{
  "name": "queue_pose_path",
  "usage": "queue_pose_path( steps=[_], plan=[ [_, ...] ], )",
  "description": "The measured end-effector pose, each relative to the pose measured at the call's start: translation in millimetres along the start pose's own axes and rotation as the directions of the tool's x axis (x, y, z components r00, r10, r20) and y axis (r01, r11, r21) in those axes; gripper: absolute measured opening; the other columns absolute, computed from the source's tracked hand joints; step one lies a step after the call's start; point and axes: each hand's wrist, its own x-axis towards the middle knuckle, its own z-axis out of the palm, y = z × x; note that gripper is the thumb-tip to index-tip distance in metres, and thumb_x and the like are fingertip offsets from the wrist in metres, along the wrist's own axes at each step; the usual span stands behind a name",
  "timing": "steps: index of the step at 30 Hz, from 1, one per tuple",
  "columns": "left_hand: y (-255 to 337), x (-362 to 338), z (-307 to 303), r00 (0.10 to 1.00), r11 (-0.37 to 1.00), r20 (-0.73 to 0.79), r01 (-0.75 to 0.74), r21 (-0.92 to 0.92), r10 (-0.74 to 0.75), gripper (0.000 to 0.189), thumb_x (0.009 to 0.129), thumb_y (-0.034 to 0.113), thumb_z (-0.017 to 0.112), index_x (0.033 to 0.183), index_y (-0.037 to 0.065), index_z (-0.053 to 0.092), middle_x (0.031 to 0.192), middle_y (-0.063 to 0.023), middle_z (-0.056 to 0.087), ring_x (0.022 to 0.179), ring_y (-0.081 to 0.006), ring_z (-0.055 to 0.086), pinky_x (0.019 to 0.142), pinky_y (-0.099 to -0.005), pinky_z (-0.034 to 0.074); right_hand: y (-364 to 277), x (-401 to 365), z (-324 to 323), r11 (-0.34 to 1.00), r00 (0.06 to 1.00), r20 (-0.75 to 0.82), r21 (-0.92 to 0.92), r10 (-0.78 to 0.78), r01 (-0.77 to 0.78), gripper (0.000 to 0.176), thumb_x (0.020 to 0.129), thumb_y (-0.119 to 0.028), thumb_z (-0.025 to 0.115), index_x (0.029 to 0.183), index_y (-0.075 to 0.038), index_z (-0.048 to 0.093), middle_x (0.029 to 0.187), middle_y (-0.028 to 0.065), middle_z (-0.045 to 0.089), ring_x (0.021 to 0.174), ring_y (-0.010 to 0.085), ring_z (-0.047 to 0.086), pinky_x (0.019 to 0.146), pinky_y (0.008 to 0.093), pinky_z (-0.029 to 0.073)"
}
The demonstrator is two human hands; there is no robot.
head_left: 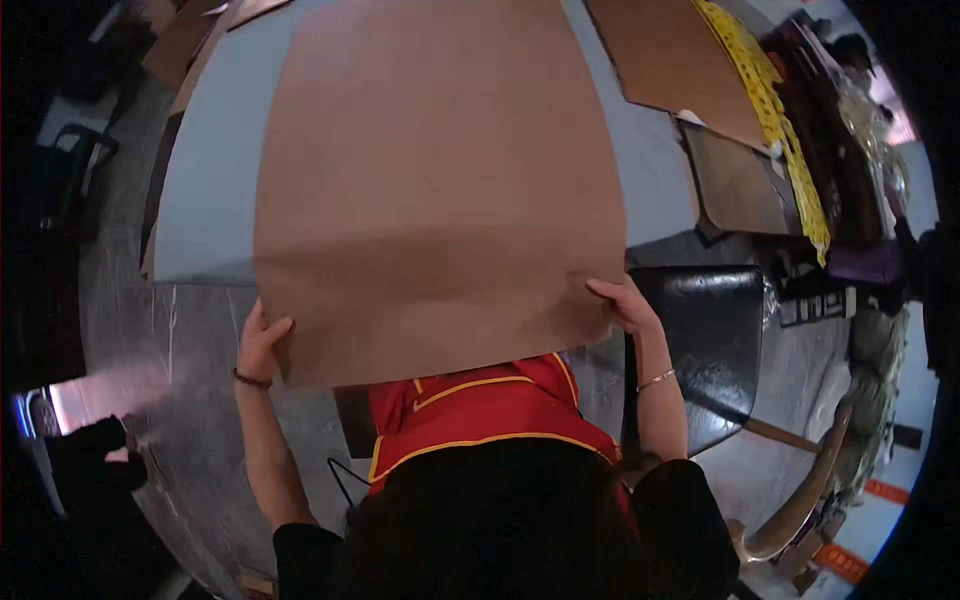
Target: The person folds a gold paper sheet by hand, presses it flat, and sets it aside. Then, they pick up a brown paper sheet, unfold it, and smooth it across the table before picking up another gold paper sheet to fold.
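Observation:
A large sheet of brown paper (440, 180) stretches across the light grey tabletop (212, 180) and hangs over its near edge toward me. My left hand (262, 338) grips the sheet's near left edge, thumb on top and fingers hidden beneath. On the near right edge, my right hand (624, 303) holds the same sheet, its thumb on top. The part between my hands is lifted and slightly curved, above a red apron (490, 410) with yellow trim.
A black-seated chair (700, 340) stands at the right by the table. Brown boards (680, 60) and a dark flat panel (740, 178) lie on the right, beside a yellow perforated strip (765, 95). Another dark chair (75, 165) is at the far left.

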Motion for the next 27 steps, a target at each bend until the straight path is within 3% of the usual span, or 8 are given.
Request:
queue_pose_path(
  steps=[2,4,13,15,18,22,24,27],
  plan=[
    [1.2,1.3,-3.5,0.998,1.0,0.058,-0.01,-0.009,0.01,0.062,0.084,0.009,0.066,0.139,0.004,0.038,0.131,-0.0102,0.052,0.12,-0.023,0.051,0.1,-0.0386,0.042,-3.8,-3.2,0.8,0.994,0.998,-0.019,0.09,-0.059,0.06,0.065,0.082,-0.03,0.073,0.133,0.0,0.046,0.123,0.0091,0.056,0.112,0.0189,0.054,0.093,0.0329,0.043],
    [-9.8,3.7,-11.8,0.999,0.999,-0.014,-0.042,0.005,0.042,0.06,0.084,0.006,0.064,0.138,0.004,0.039,0.13,-0.0091,0.053,0.119,-0.0221,0.052,0.099,-0.0384,0.042,-4.0,-5.1,4.9,0.978,0.992,-0.017,0.164,-0.129,0.13,0.064,0.082,-0.029,0.073,0.133,0.0,0.047,0.122,0.0083,0.056,0.112,0.0184,0.054,0.093,0.0322,0.044],
    [-3.2,-0.1,-10.9,0.996,0.999,0.076,-0.036,0.014,0.035,0.058,0.084,0.005,0.065,0.136,0.005,0.041,0.128,-0.0067,0.054,0.118,-0.0215,0.052,0.098,-0.0366,0.042,-21.2,-23.8,16.6,0.965,0.988,0.039,0.223,-0.15,0.138,0.055,0.091,-0.012,0.06,0.14,-0.003,0.039,0.131,0.0105,0.052,0.119,0.0219,0.051,0.102,0.0374,0.041],
    [-6.1,0.4,-13.2,0.996,0.999,0.08,-0.034,0.035,0.032,0.059,0.083,0.003,0.065,0.137,0.006,0.04,0.128,-0.0065,0.054,0.117,-0.0216,0.052,0.098,-0.0362,0.042,-33.8,-34.3,25.6,0.985,0.991,-0.023,0.115,-0.129,0.13,0.057,0.09,-0.011,0.06,0.141,-0.002,0.037,0.132,0.0104,0.051,0.12,0.0224,0.051,0.101,0.0367,0.043],
    [-7.4,-2.6,-7.9,0.999,1.0,-0.054,0.01,-0.011,-0.011,0.062,0.082,-0.001,0.064,0.139,0.006,0.038,0.129,-0.0076,0.053,0.118,-0.0219,0.052,0.099,-0.0364,0.042,-15.8,-20.0,16.6,0.974,0.983,0.037,0.148,-0.178,0.171,0.058,0.09,-0.01,0.059,0.142,-0.003,0.035,0.134,0.0106,0.05,0.12,0.0225,0.051,0.1,0.037,0.043],
    [-8.0,-1.2,-8.7,0.999,1.0,-0.033,-0.004,-0.008,0.003,0.064,0.082,-0.005,0.06,0.14,0.006,0.036,0.133,-0.0083,0.05,0.121,-0.0217,0.049,0.1,-0.0369,0.041,-19.5,-24.9,17.7,0.975,0.98,0.059,0.128,-0.188,0.18,0.06,0.09,-0.014,0.061,0.142,-0.002,0.035,0.135,0.012,0.049,0.122,0.0227,0.05,0.101,0.0376,0.043],
    [-14.7,1.6,-15.6,1.0,1.0,-0.002,-0.017,-0.015,0.017,0.064,0.082,-0.005,0.06,0.14,0.006,0.036,0.133,-0.0085,0.049,0.122,-0.0217,0.048,0.101,-0.0373,0.04,-17.0,-26.2,13.8,0.995,0.996,-0.027,0.044,-0.084,0.085,0.061,0.089,-0.02,0.064,0.141,-0.002,0.037,0.133,0.0133,0.051,0.121,0.0228,0.05,0.101,0.0391,0.043],
    [-13.9,1.9,-12.5,0.998,0.998,0.005,-0.062,0.024,0.062,0.076,0.081,0.011,0.072,0.144,0.007,0.031,0.136,-0.011,0.048,0.122,-0.0285,0.05,0.098,-0.0446,0.044,-2.6,-23.0,2.0,0.998,0.999,-0.03,-0.056,0.021,-0.023,0.059,0.088,-0.025,0.066,0.137,-0.002,0.042,0.129,0.0133,0.054,0.116,0.0221,0.055,0.095,0.0386,0.047]
  ],
)
